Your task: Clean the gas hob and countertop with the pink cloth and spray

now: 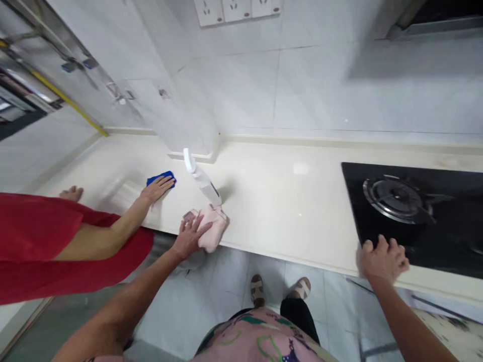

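My left hand (188, 239) lies palm down at the counter's front edge, fingers spread, partly over a bunched pink cloth (215, 229). Part of the cloth hangs past the edge. Just behind the cloth is a white spray bottle (206, 185), which looks tilted in this wide view. To the right, my right hand (383, 261) rests at the front left corner of the black gas cooktop (453, 216). Its fingers are slightly bent and apart, with nothing seen in them.
On the left a co-worker in a red top (41, 251) has one hand (158, 189) on a blue cloth (162, 177). Their other hand (71, 193) rests farther left. A wall ledge (192, 157) juts onto the pale counter (287, 201). Sockets (237, 9) sit above.
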`<action>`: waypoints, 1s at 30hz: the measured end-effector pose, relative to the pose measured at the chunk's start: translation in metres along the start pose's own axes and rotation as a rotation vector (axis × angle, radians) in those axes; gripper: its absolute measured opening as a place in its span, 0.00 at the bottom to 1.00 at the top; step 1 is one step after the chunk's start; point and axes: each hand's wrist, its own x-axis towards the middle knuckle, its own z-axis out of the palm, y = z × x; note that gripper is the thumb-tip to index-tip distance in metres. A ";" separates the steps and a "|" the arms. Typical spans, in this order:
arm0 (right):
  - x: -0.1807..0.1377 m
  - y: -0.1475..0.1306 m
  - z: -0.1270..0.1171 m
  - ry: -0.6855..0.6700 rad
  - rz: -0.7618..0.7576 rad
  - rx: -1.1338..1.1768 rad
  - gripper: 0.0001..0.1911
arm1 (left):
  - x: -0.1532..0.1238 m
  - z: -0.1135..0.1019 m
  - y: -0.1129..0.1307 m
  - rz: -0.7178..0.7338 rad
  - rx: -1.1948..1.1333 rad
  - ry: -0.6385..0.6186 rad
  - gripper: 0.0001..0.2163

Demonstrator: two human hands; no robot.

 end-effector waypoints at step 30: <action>-0.048 -0.025 -0.055 -0.289 -0.500 0.546 0.27 | 0.091 -0.017 0.457 0.518 -0.290 -0.067 0.44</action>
